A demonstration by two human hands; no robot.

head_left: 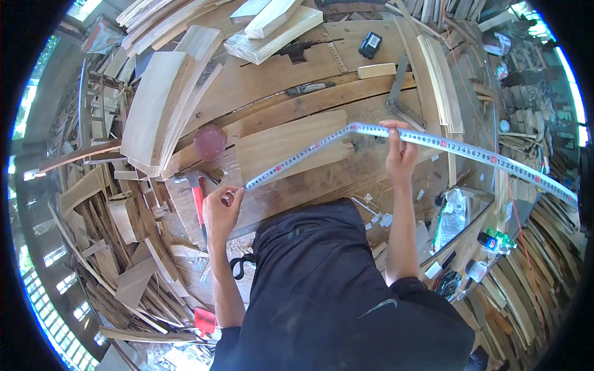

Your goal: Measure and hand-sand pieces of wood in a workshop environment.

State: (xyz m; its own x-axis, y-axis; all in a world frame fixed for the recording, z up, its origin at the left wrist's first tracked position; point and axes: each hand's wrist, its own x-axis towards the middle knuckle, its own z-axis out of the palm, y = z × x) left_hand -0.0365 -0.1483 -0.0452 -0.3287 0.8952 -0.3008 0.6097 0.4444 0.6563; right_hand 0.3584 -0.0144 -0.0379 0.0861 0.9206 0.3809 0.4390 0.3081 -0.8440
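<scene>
Tape measure (322, 145), one of them, white with black and red markings, stretches across the desk (291, 99) and bends where the right hand (401, 151) presses it. Its free end lies at the left hand (221, 207), whose thumb and fingers are pinched narrow on the tip of the tape, just beside the near edge of the desk. The right hand is closed over the tape at the bend, fingers curled on top, holding it down on the wood. From there the tape runs on to the right, off the desk and out over the stacked timber.

One flat wooden board (291, 145) lies under the left stretch of the tape, between the two hands. One round pinkish lid or dish (210, 141) sits near the board's left end. One hammer with a red handle (197, 198) lies just left of the left hand. Farther back on the desk are one dark pen-like tool (309, 88), one small black battery pack (370, 44), one short pale block of wood (376, 70) and one metal square (397, 93). At the far edge are two thick pale planks (272, 28), stacked crosswise. Loose wood scraps (117, 247) cover the floor to the left, too many to count.
</scene>
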